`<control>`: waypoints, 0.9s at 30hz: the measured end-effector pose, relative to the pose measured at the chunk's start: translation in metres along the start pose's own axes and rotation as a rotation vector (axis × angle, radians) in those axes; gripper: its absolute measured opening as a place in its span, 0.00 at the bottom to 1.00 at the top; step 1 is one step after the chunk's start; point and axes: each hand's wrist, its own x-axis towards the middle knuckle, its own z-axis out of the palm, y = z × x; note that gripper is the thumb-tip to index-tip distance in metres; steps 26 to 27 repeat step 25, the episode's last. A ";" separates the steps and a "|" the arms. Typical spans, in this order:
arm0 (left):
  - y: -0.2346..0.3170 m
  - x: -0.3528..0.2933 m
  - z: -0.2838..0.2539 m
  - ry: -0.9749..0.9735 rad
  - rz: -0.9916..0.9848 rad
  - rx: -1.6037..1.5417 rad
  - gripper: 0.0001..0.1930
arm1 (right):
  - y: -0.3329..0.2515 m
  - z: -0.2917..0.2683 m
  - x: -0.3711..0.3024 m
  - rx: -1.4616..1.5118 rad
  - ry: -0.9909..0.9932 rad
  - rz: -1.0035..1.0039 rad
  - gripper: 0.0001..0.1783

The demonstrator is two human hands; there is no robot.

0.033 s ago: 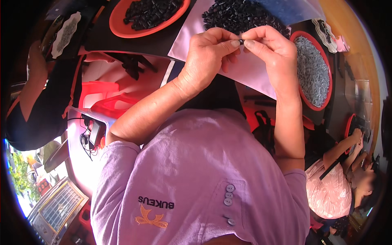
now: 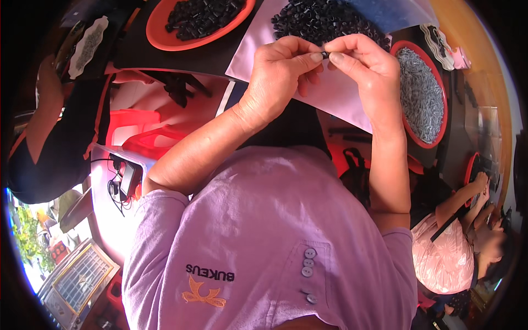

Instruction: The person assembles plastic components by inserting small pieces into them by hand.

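My left hand and my right hand meet fingertip to fingertip above the pink-covered table top. Between them, thumbs and forefingers pinch a small black cylindrical part, mostly hidden by the fingers. Just beyond my hands is a loose pile of similar small black parts, lying on a pink sheet. To the right of my right hand stands a red basin filled with many small silver-grey metal pieces.
An orange-red basin with finished-looking black pieces stands at the far left. White scalloped trays lie on both sides. One person's arm shows at left; another person in pink works at right. A red stool stands below the table.
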 end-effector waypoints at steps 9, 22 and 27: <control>0.001 -0.001 0.002 0.006 -0.003 0.032 0.07 | 0.007 -0.005 0.005 -0.032 -0.032 -0.061 0.07; -0.004 -0.003 0.007 0.068 0.027 0.043 0.06 | 0.010 0.004 0.001 -0.145 0.042 -0.163 0.07; -0.003 -0.003 0.008 0.073 0.017 0.089 0.07 | 0.012 0.006 0.000 -0.287 0.094 -0.327 0.07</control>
